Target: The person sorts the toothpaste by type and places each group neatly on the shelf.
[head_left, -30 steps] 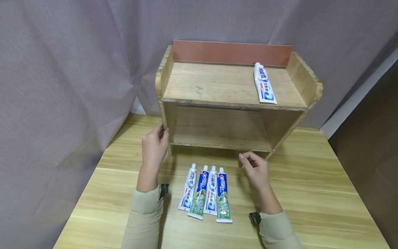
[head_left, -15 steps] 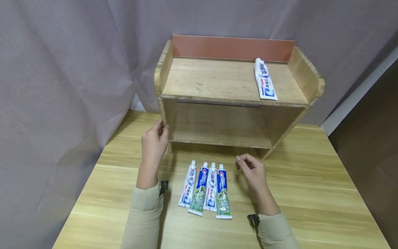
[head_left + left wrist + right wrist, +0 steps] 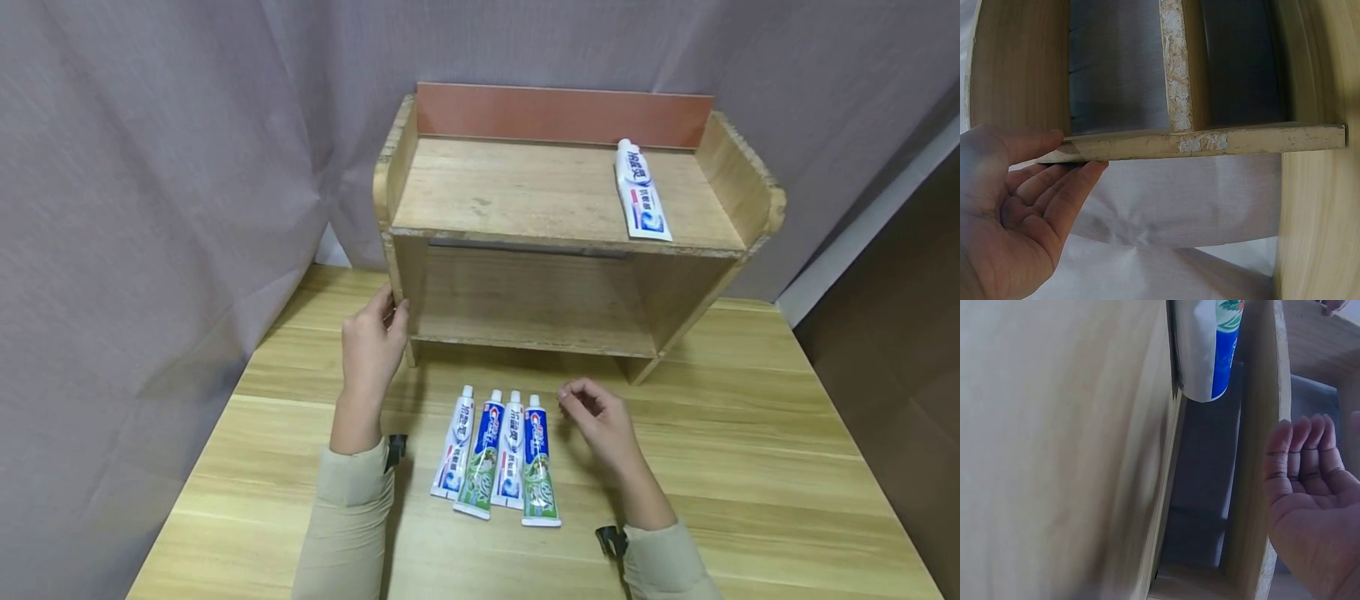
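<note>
My left hand (image 3: 372,337) pinches the left side panel (image 3: 1141,145) of a small wooden shelf (image 3: 540,237), thumb on one face and fingers on the other. Several toothpaste tubes lie side by side on the table in front of it, caps towards the shelf. White tubes (image 3: 454,450) alternate with blue-green ones (image 3: 480,467). Just right of the rightmost blue-green tube (image 3: 537,467), my right hand (image 3: 603,421) hovers with loosely bent fingers and holds nothing. Another white toothpaste tube (image 3: 641,192) lies on the shelf's top board, towards the right.
The wood-grain table (image 3: 757,467) carries the shelf near its back edge. A reddish-brown strip (image 3: 562,115) runs along the top board's rear. Grey cloth (image 3: 187,167) hangs behind and to the left; a dark brown panel (image 3: 892,350) stands at the right.
My right hand has moved left and slightly nearer me, from below the shelf's right corner towards the tubes. My left hand keeps its hold on the side panel. The view has shifted slightly.
</note>
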Motion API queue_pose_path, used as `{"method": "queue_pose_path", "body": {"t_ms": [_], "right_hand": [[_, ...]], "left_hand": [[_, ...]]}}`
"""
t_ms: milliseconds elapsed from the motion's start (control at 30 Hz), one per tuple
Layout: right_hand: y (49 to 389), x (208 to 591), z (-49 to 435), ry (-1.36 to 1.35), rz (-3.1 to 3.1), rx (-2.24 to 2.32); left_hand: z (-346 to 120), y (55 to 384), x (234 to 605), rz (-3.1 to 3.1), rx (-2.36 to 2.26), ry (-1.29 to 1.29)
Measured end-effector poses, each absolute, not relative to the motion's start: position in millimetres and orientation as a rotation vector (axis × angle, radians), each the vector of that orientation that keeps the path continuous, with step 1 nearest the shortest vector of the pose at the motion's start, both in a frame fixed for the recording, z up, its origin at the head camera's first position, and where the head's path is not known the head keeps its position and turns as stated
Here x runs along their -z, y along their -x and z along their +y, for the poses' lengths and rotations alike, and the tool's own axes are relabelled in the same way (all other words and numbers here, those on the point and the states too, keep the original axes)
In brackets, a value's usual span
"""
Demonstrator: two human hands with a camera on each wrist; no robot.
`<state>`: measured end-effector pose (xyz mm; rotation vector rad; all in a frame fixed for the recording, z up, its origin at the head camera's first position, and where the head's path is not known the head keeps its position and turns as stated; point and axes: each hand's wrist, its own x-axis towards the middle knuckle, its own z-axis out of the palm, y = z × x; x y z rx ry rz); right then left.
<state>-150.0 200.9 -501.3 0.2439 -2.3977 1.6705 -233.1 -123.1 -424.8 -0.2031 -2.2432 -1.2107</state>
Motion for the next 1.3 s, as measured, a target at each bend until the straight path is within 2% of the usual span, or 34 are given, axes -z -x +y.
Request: {"method": "queue_pose_path", "body": {"t_ms": [367, 1300], "right_hand": [[142, 501, 198, -0.181, -2.629, -1.557], [136, 504, 194, -0.082, -2.696, -1.550]], "left_hand": [[-124, 233, 425, -2.228, 1.218, 0.206], [-124, 233, 425, -2.226, 1.220, 0.207]]}}
